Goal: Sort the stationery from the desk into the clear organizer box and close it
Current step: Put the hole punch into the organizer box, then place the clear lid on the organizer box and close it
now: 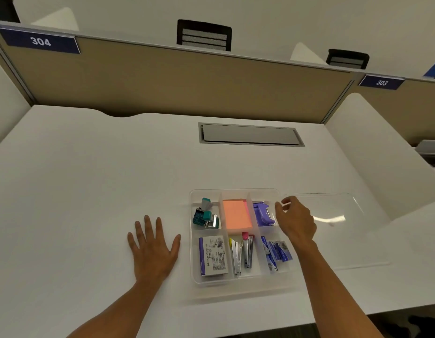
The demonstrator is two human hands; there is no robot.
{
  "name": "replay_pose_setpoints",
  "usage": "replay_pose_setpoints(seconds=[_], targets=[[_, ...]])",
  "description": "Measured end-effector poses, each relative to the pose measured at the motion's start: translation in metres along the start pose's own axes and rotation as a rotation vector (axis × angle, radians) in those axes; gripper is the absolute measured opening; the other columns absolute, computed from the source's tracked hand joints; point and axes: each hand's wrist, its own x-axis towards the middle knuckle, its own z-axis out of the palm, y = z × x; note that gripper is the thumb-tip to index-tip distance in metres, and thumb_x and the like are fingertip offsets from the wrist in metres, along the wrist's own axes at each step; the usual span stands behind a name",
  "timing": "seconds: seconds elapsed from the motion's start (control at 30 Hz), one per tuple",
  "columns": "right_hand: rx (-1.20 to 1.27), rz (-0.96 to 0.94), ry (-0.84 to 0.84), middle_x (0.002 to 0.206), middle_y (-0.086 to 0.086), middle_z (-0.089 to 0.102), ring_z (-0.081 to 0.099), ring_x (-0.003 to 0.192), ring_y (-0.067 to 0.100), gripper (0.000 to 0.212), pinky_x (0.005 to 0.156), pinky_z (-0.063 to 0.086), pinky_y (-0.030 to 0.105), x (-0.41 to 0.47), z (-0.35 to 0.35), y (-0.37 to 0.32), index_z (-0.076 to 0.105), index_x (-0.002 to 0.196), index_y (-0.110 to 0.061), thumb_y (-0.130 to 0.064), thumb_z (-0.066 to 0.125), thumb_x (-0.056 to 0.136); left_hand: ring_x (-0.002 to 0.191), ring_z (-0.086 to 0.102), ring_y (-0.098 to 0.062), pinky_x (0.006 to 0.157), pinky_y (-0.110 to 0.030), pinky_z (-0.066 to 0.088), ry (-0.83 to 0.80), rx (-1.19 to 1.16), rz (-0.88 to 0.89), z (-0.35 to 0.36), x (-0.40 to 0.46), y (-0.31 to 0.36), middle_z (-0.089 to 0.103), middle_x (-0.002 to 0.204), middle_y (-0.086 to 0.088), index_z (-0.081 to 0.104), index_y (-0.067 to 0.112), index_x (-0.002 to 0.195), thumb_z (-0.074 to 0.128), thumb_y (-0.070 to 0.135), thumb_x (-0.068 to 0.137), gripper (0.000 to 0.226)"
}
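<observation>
The clear organizer box (238,280) was seen lidless on the white tabletop (89,179), lower centre of the frame, its six compartments filled: teal stamps (205,214), orange sticky notes (236,214), a purple hole punch (263,213), a stamp pad box (212,256), two staplers (242,252) and blue staple packs (276,253). The clear lid (338,230) lay flat just right of the box. The right hand (295,219) was held at the box's upper right edge, thumb and forefinger pinched on the lid's near corner. The left hand (153,247) was pressed flat, fingers spread, left of the box.
</observation>
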Motion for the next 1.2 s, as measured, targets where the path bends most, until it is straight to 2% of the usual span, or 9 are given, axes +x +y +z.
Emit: replay_pose_setpoints(seconds=[0.1, 0.43, 0.53, 0.63, 0.73, 0.87, 1.0, 1.1, 1.2], targets=[[0.087, 0.05, 0.015, 0.113, 0.004, 0.068, 0.065, 0.098, 0.025, 0.033, 0.084, 0.051, 0.039, -0.003, -0.004, 0.023, 0.057, 0.116, -0.02, -0.045, 0.056, 0.094, 0.148, 0.004, -0.035, 0.118, -0.055, 0.004, -0.015, 0.014, -0.006, -0.001, 0.0, 0.0, 0.01, 0.16, -0.013, 0.019, 0.019, 0.152, 0.015, 0.073, 0.086, 0.085], [0.293, 0.143, 0.048, 0.112, 0.002, 0.066, 0.059, 0.094, 0.019, 0.023, 0.082, 0.048, 0.037, -0.021, -0.014, 0.08, 0.059, 0.112, -0.02, -0.035, 0.058, 0.094, 0.147, -0.007, -0.036, 0.115, -0.055, -0.005, -0.126, 0.055, -0.014, -0.003, 0.003, 0.001, -0.004, 0.161, -0.013, 0.003, 0.018, 0.153, 0.004, 0.074, 0.085, 0.088], [0.324, 0.164, 0.048, 0.112, 0.0, 0.066, 0.06, 0.098, 0.02, 0.023, 0.083, 0.047, 0.036, -0.021, -0.016, 0.102, 0.06, 0.112, -0.021, -0.034, 0.058, 0.093, 0.147, -0.007, -0.036, 0.116, -0.056, -0.001, -0.231, 0.046, -0.037, -0.016, 0.014, 0.003, -0.006, 0.161, -0.012, 0.004, 0.02, 0.153, 0.023, 0.07, 0.089, 0.084], [0.308, 0.131, 0.04, 0.116, 0.0, 0.064, 0.062, 0.102, 0.023, 0.026, 0.085, 0.047, 0.035, -0.022, -0.018, 0.123, 0.06, 0.116, -0.021, -0.033, 0.06, 0.093, 0.142, 0.024, -0.036, 0.116, -0.058, 0.016, -0.151, -0.156, -0.088, -0.048, 0.021, 0.025, 0.02, 0.157, -0.011, 0.034, 0.016, 0.145, 0.049, 0.049, 0.093, 0.064], [0.254, 0.05, 0.01, 0.122, 0.0, 0.06, 0.063, 0.1, 0.021, 0.029, 0.086, 0.051, 0.038, -0.024, -0.019, 0.142, 0.057, 0.121, -0.022, -0.033, 0.06, 0.093, 0.135, 0.037, -0.033, 0.114, -0.056, 0.024, 0.07, -0.232, 0.09, -0.073, 0.019, 0.072, 0.034, 0.152, -0.012, 0.05, 0.015, 0.135, 0.059, 0.039, 0.089, 0.053], [0.24, 0.03, 0.012, 0.128, 0.004, 0.056, 0.057, 0.111, 0.024, 0.035, 0.09, 0.048, 0.038, -0.026, -0.022, 0.165, 0.055, 0.126, -0.022, -0.031, 0.061, 0.092, 0.141, 0.03, -0.03, 0.116, -0.052, 0.013, 0.149, -0.235, 0.391, -0.088, -0.002, 0.159, 0.031, 0.154, -0.008, 0.048, 0.021, 0.136, 0.063, 0.04, 0.086, 0.056], [0.13, 0.007, 0.039, 0.136, 0.008, 0.05, 0.05, 0.119, 0.029, 0.043, 0.097, 0.045, 0.042, -0.022, -0.031, 0.191, 0.054, 0.13, -0.019, -0.032, 0.062, 0.091, 0.146, 0.018, -0.023, 0.12, -0.043, 0.015, -0.004, -0.347, 0.574, -0.084, -0.036, 0.234, 0.018, 0.159, -0.002, 0.02, 0.021, 0.151, 0.058, 0.042, 0.089, 0.075], [-0.052, -0.047, 0.02, 0.145, 0.012, 0.042, 0.044, 0.127, 0.033, 0.05, 0.1, 0.042, 0.046, -0.016, -0.036, 0.213, 0.05, 0.136, -0.019, -0.038, 0.061, 0.091, 0.147, 0.016, -0.018, 0.12, -0.035, 0.016, -0.072, -0.382, 0.705, -0.073, -0.059, 0.275, 0.013, 0.161, -0.001, 0.005, 0.019, 0.153, 0.055, 0.044, 0.091, 0.084], [-0.149, -0.039, -0.025, 0.155, 0.016, 0.028, 0.029, 0.141, 0.035, 0.061, 0.11, 0.033, 0.049, -0.006, -0.041, 0.235, 0.04, 0.144, -0.019, -0.046, 0.057, 0.092, 0.148, 0.011, -0.019, 0.121, -0.04, 0.011, -0.131, -0.314, 0.837, -0.061, -0.079, 0.31, 0.008, 0.161, -0.002, -0.001, 0.017, 0.153, 0.053, 0.043, 0.091, 0.085]])
